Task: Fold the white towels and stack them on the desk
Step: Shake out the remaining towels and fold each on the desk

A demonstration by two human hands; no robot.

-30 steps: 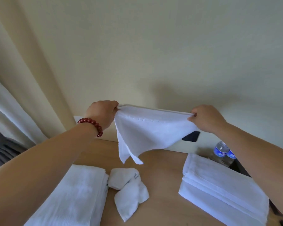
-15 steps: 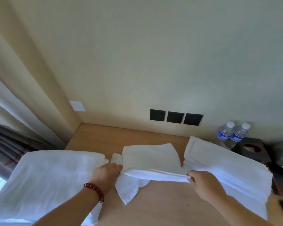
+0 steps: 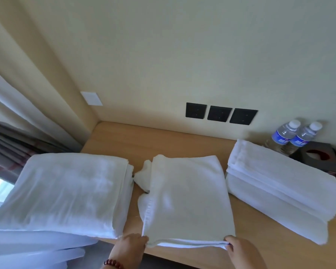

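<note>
Left hand (image 3: 129,247) and right hand (image 3: 241,251) — each pinching near corner of flat white terry towel (image 3: 188,199) on light wooden desk (image 3: 163,140); folded white towel stacks at 9 (image 3: 66,191) and 3 o'clock (image 3: 279,185).

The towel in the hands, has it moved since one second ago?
Yes. The towel came down from in front of the wall onto the desk, between the two stacks; both hands pinch its near edge.

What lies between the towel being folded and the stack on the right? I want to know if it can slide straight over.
Nothing visible: only a strip of bare desk separates the towel, pinched at its near corners by the left hand and right hand, from the right stack. A crumpled small towel lies on its far-left side.
</note>
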